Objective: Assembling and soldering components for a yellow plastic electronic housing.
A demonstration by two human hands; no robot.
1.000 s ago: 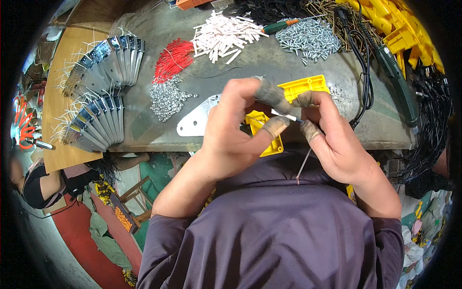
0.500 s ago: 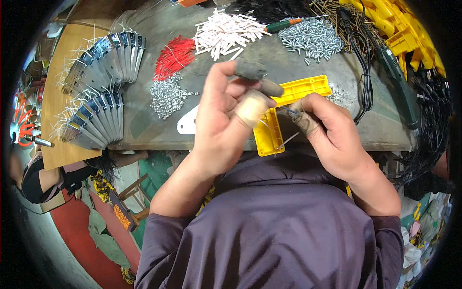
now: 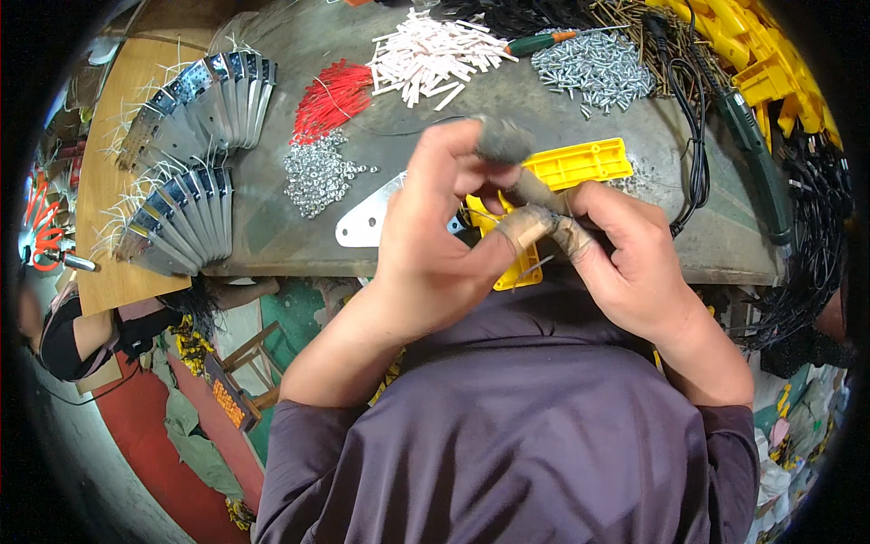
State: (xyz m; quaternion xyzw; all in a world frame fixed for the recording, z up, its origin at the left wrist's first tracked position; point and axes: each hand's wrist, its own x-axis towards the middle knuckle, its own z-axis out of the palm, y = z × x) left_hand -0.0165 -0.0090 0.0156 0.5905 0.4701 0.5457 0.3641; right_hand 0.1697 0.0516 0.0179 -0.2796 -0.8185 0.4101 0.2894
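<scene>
My left hand, with grey finger covers and tape on its fingertips, is closed, thumb and finger pressed together. Its tips meet those of my right hand, which is pinched closed and taped at the thumb. What they pinch is too small to make out; a thin wire-like end shows just below. Beneath the fingers lie yellow plastic housing parts, one long ribbed piece beyond and another at the table edge, partly covered. A silver metal plate with holes rests left of them, partly behind my left hand.
Piles of nuts, red sleeves, white tubes and screws lie across the table. A green-handled screwdriver lies between. At right are a corded green tool and yellow parts. Fanned metal plates stand left.
My left hand has moved right and slightly down, bringing its fingertips against my right hand's. The right hand has stayed nearly in place.
</scene>
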